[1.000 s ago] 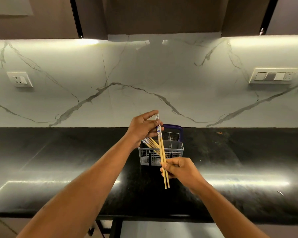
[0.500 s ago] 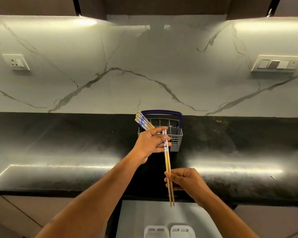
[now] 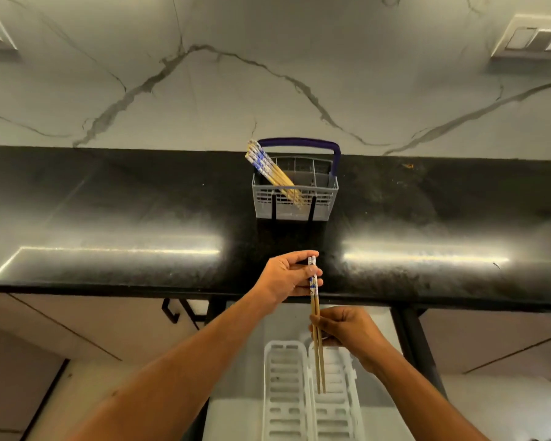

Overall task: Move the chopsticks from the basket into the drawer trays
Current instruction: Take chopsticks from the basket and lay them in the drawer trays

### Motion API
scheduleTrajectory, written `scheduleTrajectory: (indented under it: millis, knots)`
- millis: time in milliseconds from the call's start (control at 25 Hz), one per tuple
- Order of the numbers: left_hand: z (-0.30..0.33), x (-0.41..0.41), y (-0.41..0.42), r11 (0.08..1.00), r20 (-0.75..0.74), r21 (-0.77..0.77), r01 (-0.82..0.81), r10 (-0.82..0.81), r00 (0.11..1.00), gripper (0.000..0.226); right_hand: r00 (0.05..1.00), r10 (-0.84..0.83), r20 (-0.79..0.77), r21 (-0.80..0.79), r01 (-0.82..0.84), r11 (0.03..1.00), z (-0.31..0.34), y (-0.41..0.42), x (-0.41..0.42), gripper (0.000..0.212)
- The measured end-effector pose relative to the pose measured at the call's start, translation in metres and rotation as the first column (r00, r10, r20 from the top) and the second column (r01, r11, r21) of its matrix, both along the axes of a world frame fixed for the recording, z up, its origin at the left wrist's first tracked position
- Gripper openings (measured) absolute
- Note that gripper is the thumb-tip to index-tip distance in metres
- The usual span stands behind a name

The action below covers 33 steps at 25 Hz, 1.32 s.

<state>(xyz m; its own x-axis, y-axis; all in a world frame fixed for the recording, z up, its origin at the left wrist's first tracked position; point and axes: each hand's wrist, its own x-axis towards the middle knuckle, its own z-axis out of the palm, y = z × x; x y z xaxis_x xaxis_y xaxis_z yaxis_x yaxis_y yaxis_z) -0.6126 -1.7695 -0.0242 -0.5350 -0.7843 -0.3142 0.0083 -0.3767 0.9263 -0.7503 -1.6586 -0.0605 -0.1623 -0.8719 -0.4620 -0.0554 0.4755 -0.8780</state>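
Both hands, left hand point(image 3: 287, 276) and right hand point(image 3: 347, 332), pinch two blue-patterned wooden chopsticks point(image 3: 316, 326) above white trays point(image 3: 312, 396).

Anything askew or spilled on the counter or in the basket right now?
Little stands out. The remaining chopsticks lean diagonally out of the gray basket, tops past its left rim. A small orange speck lies on the black counter near the wall.
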Motion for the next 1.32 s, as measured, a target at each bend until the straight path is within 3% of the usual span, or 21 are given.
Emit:
scheduleTrajectory:
  millis: [280,520,720,840,960,1320]
  knots:
    - [-0.065,-0.003,0.036,0.996,0.09,0.08,0.046,-0.053,0.995,0.03,0.992,-0.062,0.112,0.125,0.048,0.991,-0.051,0.042,0.004,0.013]
    - [-0.108,-0.007,0.049,0.989,0.223,0.119,0.088,-0.113,0.968,0.03,0.994,-0.104,0.037,0.217,0.094,0.972,-0.1,0.061,0.001,0.01]
    - [-0.131,-0.003,0.045,0.947,0.614,-0.131,0.294,-0.155,0.774,0.036,0.983,-0.179,-0.03,0.336,0.178,0.925,-0.143,0.082,0.009,0.008]
    - [-0.135,-0.004,0.041,0.895,0.715,-0.165,0.415,-0.181,0.675,0.034,0.98,-0.188,-0.072,0.411,0.2,0.889,-0.158,0.083,0.015,0.012]
    - [-0.135,-0.007,0.034,0.861,0.758,-0.169,0.479,-0.197,0.622,0.035,0.982,-0.15,-0.115,0.48,0.187,0.857,-0.166,0.077,0.021,0.011]
    - [-0.138,-0.001,0.019,0.872,0.742,-0.178,0.456,-0.185,0.644,0.038,0.98,-0.044,-0.196,0.585,0.153,0.797,-0.184,0.072,0.026,0.019]
